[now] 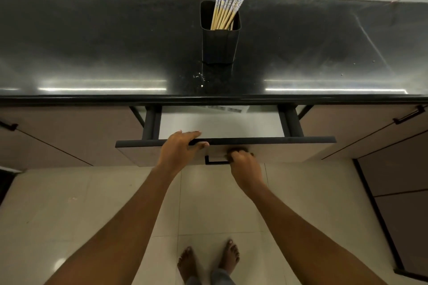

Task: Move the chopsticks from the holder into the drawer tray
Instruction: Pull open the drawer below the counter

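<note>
Several bamboo chopsticks [228, 4] with blue-and-white tops stand in a black square holder [220, 41] at the middle of the dark countertop. Below it a drawer [266, 143] is partly pulled out, showing a white tray floor [231, 125]. My left hand [179, 149] rests on the drawer's dark top edge, fingers over the rim and thumb on the front. My right hand [243, 161] is closed around the black handle [214, 161] on the drawer front.
The black granite countertop [92, 53] runs the full width, with a marble backsplash behind. Closed cabinet fronts with black handles [406, 116] flank the drawer. My bare feet [208, 261] stand on the pale tiled floor below.
</note>
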